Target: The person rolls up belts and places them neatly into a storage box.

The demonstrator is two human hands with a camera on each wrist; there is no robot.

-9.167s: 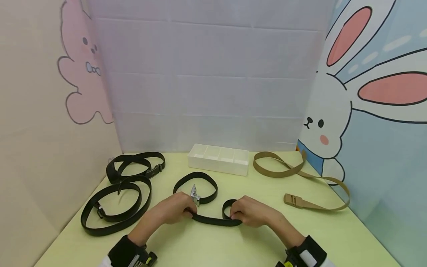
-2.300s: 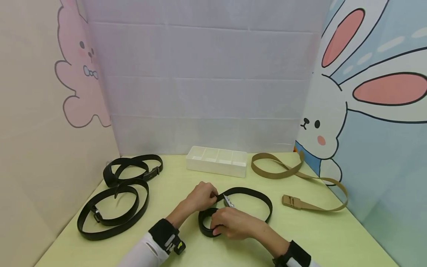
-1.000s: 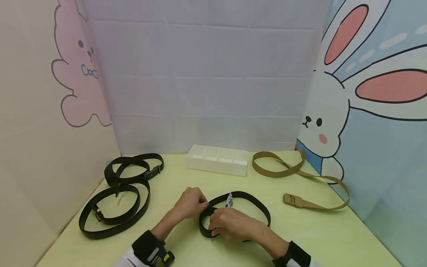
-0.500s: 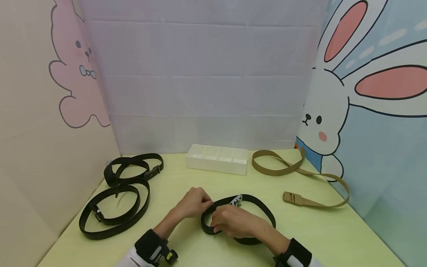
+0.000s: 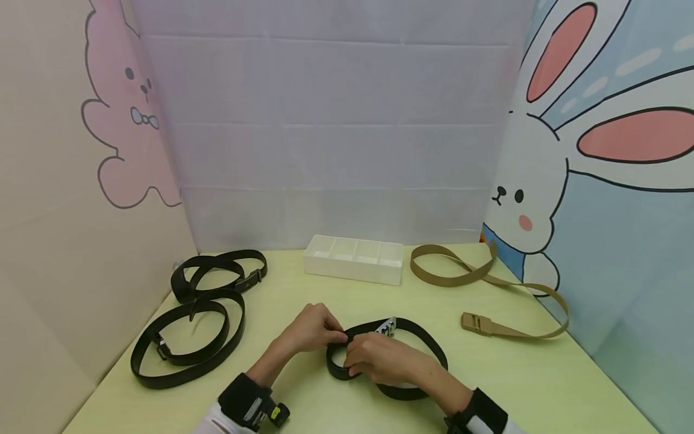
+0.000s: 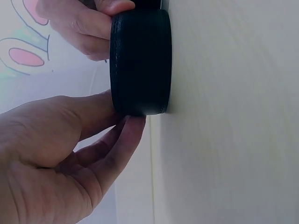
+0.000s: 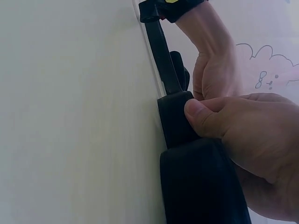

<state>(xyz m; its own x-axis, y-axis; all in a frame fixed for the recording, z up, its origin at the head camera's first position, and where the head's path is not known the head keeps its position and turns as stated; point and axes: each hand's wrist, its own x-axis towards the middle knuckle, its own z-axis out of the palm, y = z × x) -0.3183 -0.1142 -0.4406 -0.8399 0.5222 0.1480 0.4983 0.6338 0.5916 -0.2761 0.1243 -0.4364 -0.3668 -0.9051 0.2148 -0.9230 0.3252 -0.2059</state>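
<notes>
In the head view a black belt stands on edge on the table, partly wound into a small coil at its left, with the rest in a wide loop to the right. Its silver buckle shows behind the right hand. My right hand pinches the coil's near side; the right wrist view shows the thumb against the strap. At the coil's far left, my left hand holds the strap between thumb and fingers. In the left wrist view its fingertips meet the strap's outer face.
Two more black belts lie loosely coiled at the left, a rear one and a front one. A white compartment tray stands at the back. A tan webbing belt with a plastic buckle lies at the right.
Since the earliest frame, the hands have drawn together at the coil. The left hand has left the buckle end, and buckle and loop now lie further right. The last half second shows little movement.
</notes>
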